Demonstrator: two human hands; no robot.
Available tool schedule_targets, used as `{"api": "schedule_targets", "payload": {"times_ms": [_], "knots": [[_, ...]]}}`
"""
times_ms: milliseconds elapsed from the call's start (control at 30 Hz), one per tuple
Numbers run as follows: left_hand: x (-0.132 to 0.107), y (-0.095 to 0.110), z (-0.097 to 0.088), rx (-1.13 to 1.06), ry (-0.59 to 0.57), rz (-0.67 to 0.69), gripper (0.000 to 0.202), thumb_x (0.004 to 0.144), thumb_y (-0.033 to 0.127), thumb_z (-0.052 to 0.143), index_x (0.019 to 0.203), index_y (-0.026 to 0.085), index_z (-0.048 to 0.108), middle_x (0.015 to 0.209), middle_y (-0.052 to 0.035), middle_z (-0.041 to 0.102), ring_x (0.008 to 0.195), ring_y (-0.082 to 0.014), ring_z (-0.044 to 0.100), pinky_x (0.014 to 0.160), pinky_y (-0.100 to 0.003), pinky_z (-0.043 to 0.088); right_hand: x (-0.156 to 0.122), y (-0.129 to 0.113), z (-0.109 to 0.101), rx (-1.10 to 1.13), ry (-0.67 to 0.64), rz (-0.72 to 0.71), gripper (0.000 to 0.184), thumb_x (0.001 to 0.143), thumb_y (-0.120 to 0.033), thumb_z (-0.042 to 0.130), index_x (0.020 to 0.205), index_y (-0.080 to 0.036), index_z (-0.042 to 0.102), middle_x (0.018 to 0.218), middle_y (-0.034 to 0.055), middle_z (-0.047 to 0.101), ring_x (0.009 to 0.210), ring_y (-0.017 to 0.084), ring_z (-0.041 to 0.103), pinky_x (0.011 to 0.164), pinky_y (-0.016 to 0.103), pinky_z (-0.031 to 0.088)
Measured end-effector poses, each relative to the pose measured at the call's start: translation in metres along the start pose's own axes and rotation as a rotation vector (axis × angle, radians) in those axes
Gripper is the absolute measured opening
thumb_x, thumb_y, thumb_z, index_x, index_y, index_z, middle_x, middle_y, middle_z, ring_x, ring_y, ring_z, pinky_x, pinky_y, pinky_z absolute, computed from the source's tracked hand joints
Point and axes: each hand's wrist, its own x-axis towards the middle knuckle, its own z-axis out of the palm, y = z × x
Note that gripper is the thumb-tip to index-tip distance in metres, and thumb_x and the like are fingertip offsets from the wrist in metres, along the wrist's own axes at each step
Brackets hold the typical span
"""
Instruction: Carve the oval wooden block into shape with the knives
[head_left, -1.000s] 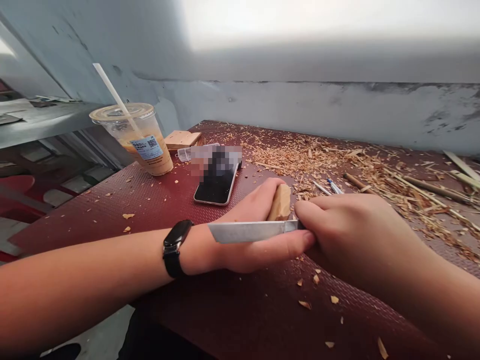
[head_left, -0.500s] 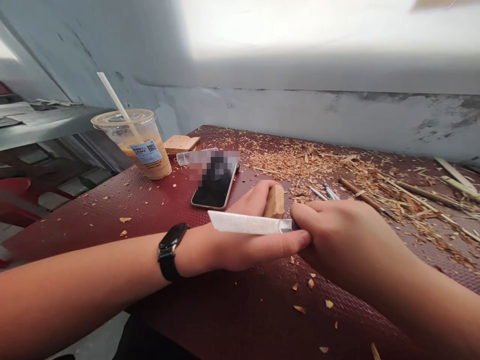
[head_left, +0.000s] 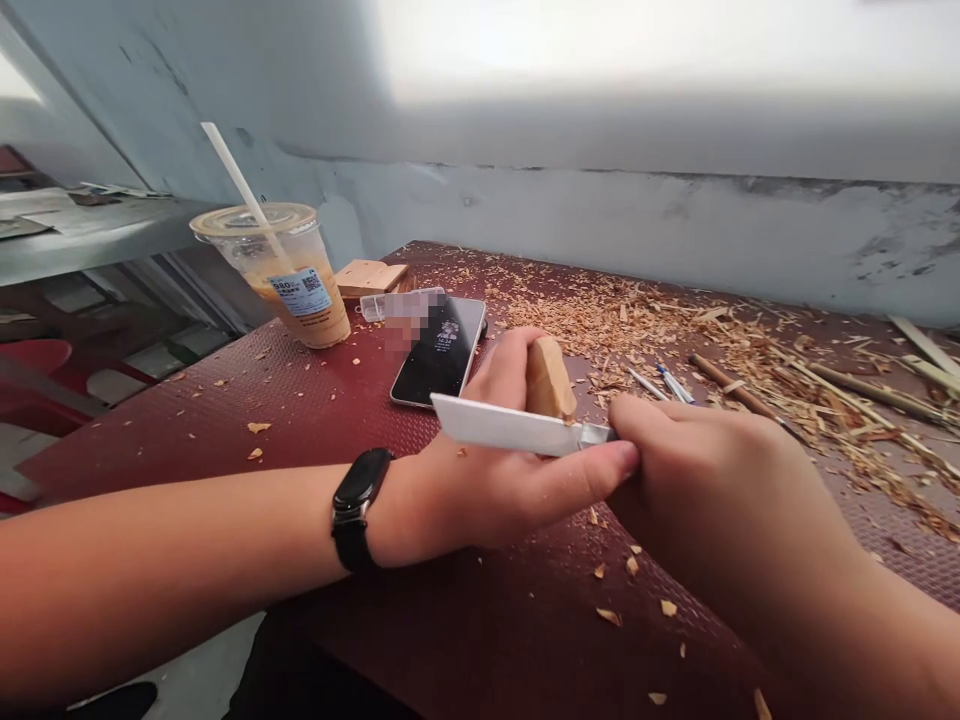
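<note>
My left hand (head_left: pixel 495 460) is closed around a small light-brown block of wood (head_left: pixel 550 378), whose rounded end stands up above the fingers. A black band with a dark screen is on that wrist. My right hand (head_left: pixel 712 480) grips a knife (head_left: pixel 517 428) by its handle, which the fingers mostly hide. The flat, pale blade points left and lies across the near side of the wood, over my left palm. My left thumb stretches right and reaches my right hand by the knife's handle.
Wood shavings (head_left: pixel 615 310) cover the back and right of the dark red table (head_left: pixel 315 420). A phone (head_left: pixel 439 350), a clear plastic box (head_left: pixel 375 305), a wooden piece (head_left: pixel 370 277) and a drink cup (head_left: pixel 300 290) with a straw stand left. Pens (head_left: pixel 675 383) and a wooden-handled tool (head_left: pixel 731 388) lie right.
The wood block now shows more above my left fingers, and the blade slants more down to the right. The phone screen has lit up. The whole view has shifted slightly.
</note>
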Motion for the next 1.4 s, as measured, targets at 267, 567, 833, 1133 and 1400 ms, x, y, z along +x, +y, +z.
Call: {"api": "schedule_targets", "payload": {"times_ms": [267,567,833,1133,1400], "knots": [[0.006,-0.015,0.012,-0.113,0.088,0.07,0.048,0.082,0.049,0.075,0.1,0.023,0.038,0.082,0.0038,0.038,0.073,-0.0149,0.038,0.068,-0.033,0.037,0.001,-0.006,0.006,0.055,-0.136,0.134,0.025,0.088,-0.017,0.049,0.064,-0.022,0.046,0.054,-0.0015,0.049,0.045,0.012,0.04,0.052,0.028,0.021],[0.01,0.0,-0.013,-0.049,-0.433,0.057,0.033,0.09,0.045,0.066,0.091,0.022,0.042,0.087,0.0002,0.048,0.075,-0.0161,0.042,0.068,-0.034,0.04,0.011,0.009,-0.014,0.009,-0.192,-0.155,0.017,0.078,-0.01,0.051,0.066,-0.022,0.052,0.058,0.0,0.06,0.047,0.018,0.052,0.052,0.03,0.019],[0.007,-0.016,0.011,-0.364,-0.145,0.126,0.034,0.094,0.043,0.065,0.093,0.024,0.037,0.083,0.0031,0.037,0.07,-0.0133,0.038,0.065,-0.031,0.038,0.009,0.0,-0.01,-0.011,-0.211,0.103,0.02,0.086,-0.024,0.052,0.066,-0.023,0.05,0.056,0.0011,0.057,0.047,0.019,0.053,0.052,0.03,0.023],[0.009,-0.014,-0.01,0.041,-0.259,-0.041,0.056,0.073,0.052,0.084,0.1,0.02,0.047,0.094,0.0002,0.056,0.078,-0.0162,0.047,0.066,-0.032,0.038,0.015,0.008,-0.015,-0.035,-0.362,-0.071,0.012,0.079,-0.017,0.054,0.069,-0.024,0.057,0.061,0.0002,0.063,0.05,0.019,0.053,0.053,0.031,0.02],[0.002,-0.011,-0.007,0.111,-0.119,0.032,0.066,0.065,0.062,0.085,0.097,0.02,0.047,0.092,0.0004,0.049,0.078,-0.0164,0.041,0.069,-0.034,0.037,0.005,0.005,-0.008,-0.044,-0.118,-0.146,0.018,0.073,-0.01,0.051,0.062,-0.023,0.046,0.054,-0.0005,0.054,0.044,0.017,0.048,0.05,0.029,0.02]]}}
